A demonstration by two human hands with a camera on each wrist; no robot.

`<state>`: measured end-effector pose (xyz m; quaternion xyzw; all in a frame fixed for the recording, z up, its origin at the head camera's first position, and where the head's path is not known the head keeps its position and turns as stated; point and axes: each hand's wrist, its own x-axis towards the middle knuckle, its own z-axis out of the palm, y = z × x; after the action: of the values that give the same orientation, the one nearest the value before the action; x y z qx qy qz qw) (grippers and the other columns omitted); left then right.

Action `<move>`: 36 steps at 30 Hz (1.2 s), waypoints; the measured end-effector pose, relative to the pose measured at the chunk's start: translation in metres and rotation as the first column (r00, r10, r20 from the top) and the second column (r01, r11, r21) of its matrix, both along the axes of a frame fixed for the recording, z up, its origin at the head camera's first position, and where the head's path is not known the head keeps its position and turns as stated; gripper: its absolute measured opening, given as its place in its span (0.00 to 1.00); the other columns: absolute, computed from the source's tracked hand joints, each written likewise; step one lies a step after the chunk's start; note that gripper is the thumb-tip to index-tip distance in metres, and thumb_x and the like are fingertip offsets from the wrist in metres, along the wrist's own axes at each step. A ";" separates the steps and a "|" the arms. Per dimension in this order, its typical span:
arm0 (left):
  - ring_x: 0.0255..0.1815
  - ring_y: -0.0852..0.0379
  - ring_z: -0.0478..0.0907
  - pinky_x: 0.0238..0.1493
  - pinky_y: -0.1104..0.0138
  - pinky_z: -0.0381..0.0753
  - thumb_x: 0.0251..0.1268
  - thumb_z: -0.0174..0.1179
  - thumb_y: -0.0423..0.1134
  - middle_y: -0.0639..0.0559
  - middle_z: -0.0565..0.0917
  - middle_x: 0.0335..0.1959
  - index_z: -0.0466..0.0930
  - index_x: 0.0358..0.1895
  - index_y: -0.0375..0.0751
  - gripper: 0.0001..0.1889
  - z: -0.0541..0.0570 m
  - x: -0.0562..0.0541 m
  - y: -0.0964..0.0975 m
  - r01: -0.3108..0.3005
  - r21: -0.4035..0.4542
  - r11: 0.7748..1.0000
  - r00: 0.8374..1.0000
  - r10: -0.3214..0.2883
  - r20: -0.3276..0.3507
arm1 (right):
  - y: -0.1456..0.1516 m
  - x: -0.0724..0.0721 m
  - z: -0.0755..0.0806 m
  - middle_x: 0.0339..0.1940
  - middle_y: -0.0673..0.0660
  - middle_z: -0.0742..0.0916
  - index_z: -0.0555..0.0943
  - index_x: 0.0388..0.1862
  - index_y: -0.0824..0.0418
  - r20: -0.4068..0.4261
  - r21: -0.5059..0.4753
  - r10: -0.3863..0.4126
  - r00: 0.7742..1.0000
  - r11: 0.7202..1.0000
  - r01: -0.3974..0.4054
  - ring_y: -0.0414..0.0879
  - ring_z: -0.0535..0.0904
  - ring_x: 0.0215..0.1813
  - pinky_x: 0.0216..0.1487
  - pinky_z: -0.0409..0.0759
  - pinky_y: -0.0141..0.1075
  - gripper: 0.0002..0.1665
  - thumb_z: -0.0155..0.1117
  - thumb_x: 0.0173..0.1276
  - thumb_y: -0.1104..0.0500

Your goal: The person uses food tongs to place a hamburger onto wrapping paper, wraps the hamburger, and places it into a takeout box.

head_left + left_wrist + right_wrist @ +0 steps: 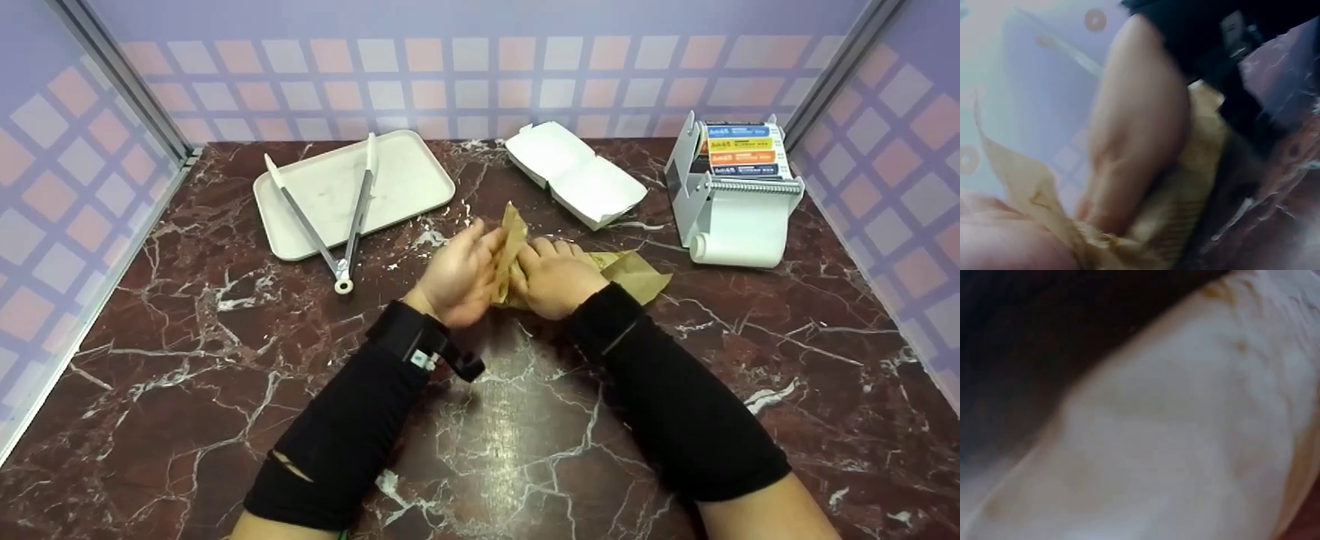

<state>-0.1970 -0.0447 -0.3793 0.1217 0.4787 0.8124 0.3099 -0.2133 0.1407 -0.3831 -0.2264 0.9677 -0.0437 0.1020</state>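
Observation:
A sheet of brown printed wrapping paper (637,277) lies on the table in front of me, with one flap standing upright between my hands. Its left flap meets the fingers of my left hand (463,279), which are extended with the palm turned toward the paper. My right hand (559,279) presses on the paper from above, fingers pointing away from me. In the left wrist view, that right hand (1134,124) comes down onto the creased paper (1176,225). Whatever lies inside the paper is hidden. The right wrist view is blurred, filled by a pale surface with brown marks.
At the back left stands a pale tray (322,199) with tongs (352,225) spread across it. An opened white box (574,172) sits behind my hands. A label-roll dispenser (739,195) is at the right. White crumbs (409,255) lie near the tray.

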 end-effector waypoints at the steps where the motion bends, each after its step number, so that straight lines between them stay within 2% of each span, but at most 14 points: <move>1: 0.90 0.50 0.37 0.89 0.52 0.33 0.85 0.14 0.59 0.50 0.42 0.90 0.33 0.87 0.46 0.36 0.000 0.001 0.003 -0.007 -0.007 1.000 1.000 0.007 -0.001 | 0.001 -0.001 0.000 0.83 0.66 0.65 0.57 0.85 0.57 0.018 -0.015 0.011 1.000 1.000 -0.011 0.69 0.60 0.82 0.84 0.56 0.64 0.42 0.31 0.84 0.35; 3: 0.90 0.50 0.38 0.89 0.54 0.37 0.86 0.16 0.56 0.49 0.42 0.90 0.33 0.87 0.45 0.35 -0.001 0.002 0.007 -0.034 -0.039 0.999 0.999 0.034 -0.004 | 0.006 -0.004 0.003 0.86 0.66 0.60 0.51 0.88 0.57 0.089 -0.051 0.033 0.995 0.998 -0.029 0.68 0.55 0.85 0.85 0.52 0.63 0.45 0.34 0.82 0.34; 6: 0.90 0.48 0.43 0.89 0.54 0.42 0.87 0.19 0.54 0.48 0.45 0.89 0.35 0.87 0.45 0.34 -0.003 0.004 0.011 -0.062 -0.068 0.996 0.998 0.061 -0.008 | 0.015 -0.008 0.006 0.88 0.68 0.56 0.41 0.89 0.59 0.180 -0.098 0.081 0.980 0.993 -0.064 0.68 0.51 0.87 0.86 0.50 0.63 0.60 0.59 0.70 0.38; 8: 0.88 0.46 0.50 0.88 0.53 0.49 0.87 0.21 0.52 0.45 0.51 0.88 0.41 0.87 0.42 0.33 -0.004 0.006 0.014 -0.082 -0.080 0.993 0.996 0.080 -0.028 | 0.017 -0.009 0.008 0.86 0.70 0.58 0.43 0.88 0.63 0.204 -0.122 0.105 0.973 0.989 -0.081 0.69 0.54 0.85 0.86 0.52 0.62 0.68 0.71 0.59 0.44; 10: 0.85 0.47 0.57 0.87 0.54 0.55 0.88 0.25 0.50 0.44 0.55 0.87 0.46 0.86 0.38 0.32 -0.004 0.008 0.019 -0.121 -0.124 0.985 0.992 0.116 -0.051 | 0.015 -0.007 0.008 0.75 0.71 0.74 0.62 0.80 0.69 0.195 -0.126 0.123 0.973 0.987 -0.100 0.69 0.69 0.76 0.82 0.62 0.61 0.58 0.75 0.52 0.50; 15: 0.90 0.54 0.34 0.89 0.61 0.35 0.87 0.35 0.49 0.48 0.36 0.90 0.40 0.86 0.36 0.35 -0.001 0.013 0.030 -0.264 -0.373 0.889 0.964 0.227 -0.142 | 0.010 -0.002 0.007 0.68 0.65 0.84 0.72 0.76 0.66 0.140 -0.214 0.171 0.975 0.967 -0.139 0.62 0.79 0.67 0.78 0.69 0.56 0.50 0.78 0.54 0.55; 17: 0.88 0.54 0.22 0.87 0.60 0.24 0.86 0.37 0.50 0.50 0.28 0.88 0.36 0.85 0.37 0.36 0.001 0.014 0.031 -0.280 -0.451 0.848 0.959 0.224 -0.173 | 0.011 -0.002 0.007 0.79 0.63 0.74 0.61 0.85 0.60 0.108 -0.222 0.165 0.980 0.965 -0.138 0.63 0.73 0.76 0.81 0.62 0.61 0.62 0.81 0.52 0.53; 19: 0.88 0.51 0.20 0.87 0.57 0.22 0.86 0.36 0.52 0.50 0.27 0.88 0.37 0.85 0.39 0.36 0.001 0.014 0.031 -0.271 -0.508 0.818 0.960 0.193 -0.203 | 0.010 -0.001 0.008 0.83 0.60 0.71 0.61 0.85 0.56 0.088 -0.172 0.136 0.987 0.978 -0.120 0.63 0.65 0.81 0.82 0.55 0.67 0.63 0.82 0.53 0.48; 22: 0.86 0.48 0.15 0.89 0.51 0.39 0.86 0.36 0.54 0.53 0.25 0.88 0.38 0.86 0.43 0.36 0.002 0.015 0.032 -0.250 -0.556 0.793 0.963 0.143 -0.229 | 0.006 0.001 0.007 0.87 0.61 0.64 0.56 0.87 0.56 0.105 -0.116 0.124 0.987 0.987 -0.112 0.63 0.58 0.86 0.81 0.51 0.72 0.62 0.77 0.60 0.44; 24: 0.86 0.44 0.13 0.88 0.47 0.39 0.86 0.33 0.55 0.51 0.25 0.88 0.39 0.86 0.45 0.35 0.001 0.015 0.032 -0.252 -0.640 0.726 0.952 0.068 -0.299 | 0.003 0.000 0.007 0.88 0.61 0.58 0.53 0.87 0.57 0.120 -0.080 0.149 0.982 0.987 -0.140 0.63 0.52 0.88 0.81 0.49 0.73 0.60 0.72 0.65 0.41; 26: 0.85 0.39 0.14 0.87 0.42 0.37 0.86 0.30 0.55 0.48 0.24 0.87 0.39 0.86 0.44 0.35 0.000 0.015 0.034 -0.268 -0.732 0.626 0.929 -0.032 -0.367 | 0.002 -0.002 0.008 0.89 0.61 0.54 0.50 0.88 0.55 0.150 -0.037 0.168 0.974 0.986 -0.165 0.64 0.48 0.88 0.81 0.45 0.75 0.59 0.67 0.68 0.37; 29: 0.85 0.31 0.17 0.83 0.37 0.19 0.86 0.25 0.55 0.40 0.27 0.87 0.41 0.86 0.41 0.35 -0.001 0.015 0.039 -0.327 -0.833 0.447 0.873 -0.194 -0.447 | 0.006 -0.006 0.011 0.89 0.59 0.56 0.52 0.88 0.50 0.164 0.014 0.154 0.974 0.987 -0.158 0.67 0.51 0.87 0.81 0.45 0.75 0.60 0.68 0.65 0.33; 30: 0.85 0.29 0.18 0.82 0.35 0.19 0.86 0.25 0.54 0.39 0.27 0.87 0.42 0.86 0.41 0.35 -0.001 0.015 0.040 -0.336 -0.846 0.415 0.863 -0.223 -0.452 | 0.009 -0.006 0.012 0.89 0.58 0.57 0.53 0.88 0.49 0.171 0.018 0.144 0.975 0.989 -0.149 0.68 0.52 0.87 0.80 0.45 0.74 0.61 0.69 0.64 0.33; 36: 0.85 0.33 0.17 0.83 0.37 0.18 0.82 0.31 0.49 0.39 0.28 0.87 0.40 0.86 0.38 0.36 -0.003 0.014 0.045 -0.360 -0.847 0.391 0.847 -0.245 -0.473 | 0.014 -0.007 0.007 0.88 0.57 0.59 0.53 0.88 0.51 0.135 -0.035 0.132 0.982 0.991 -0.128 0.61 0.55 0.87 0.78 0.52 0.74 0.60 0.66 0.65 0.33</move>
<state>-0.1834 0.0006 -0.3825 0.1307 0.9138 0.3540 0.1499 -0.2204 0.1546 -0.3757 -0.2867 0.9409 -0.0653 0.1679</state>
